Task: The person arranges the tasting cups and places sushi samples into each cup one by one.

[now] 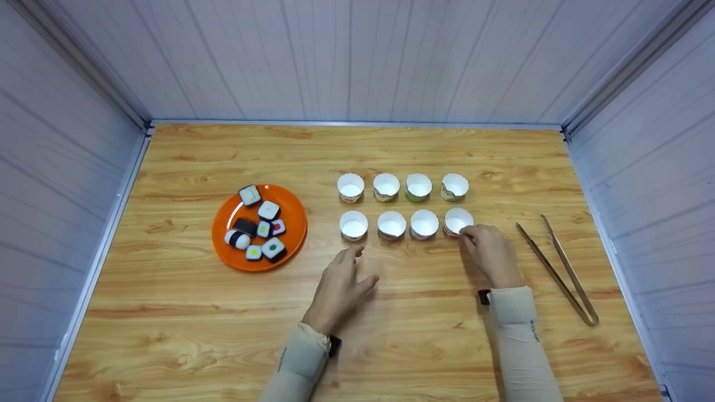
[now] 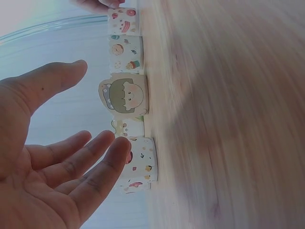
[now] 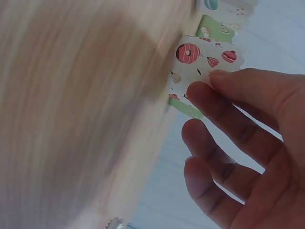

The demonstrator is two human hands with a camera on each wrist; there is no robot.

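White paper baking cups stand upright in two rows on the table. My right hand (image 1: 491, 254) is at the near-row cup farthest right (image 1: 458, 219). Its thumb and index finger pinch that cup at the near edge, and the other fingers are loosely bent below. Red doughnut and sweet prints show on the cup's side (image 3: 202, 64) in the right wrist view. My left hand (image 1: 338, 287) is held in front of the near row's leftmost cup (image 1: 353, 225), thumb spread from the fingers and nothing between them. A cup with a cartoon face (image 2: 127, 95) shows beyond its fingers in the left wrist view.
On the left, an orange plate (image 1: 223, 218) bears several toy-like sushi pieces (image 1: 273, 248). Metal tongs (image 1: 561, 268) lie spread on the right, beside my right hand. Pale panels (image 1: 346, 61) wall the wooden table (image 1: 413, 346) at the back and both sides.
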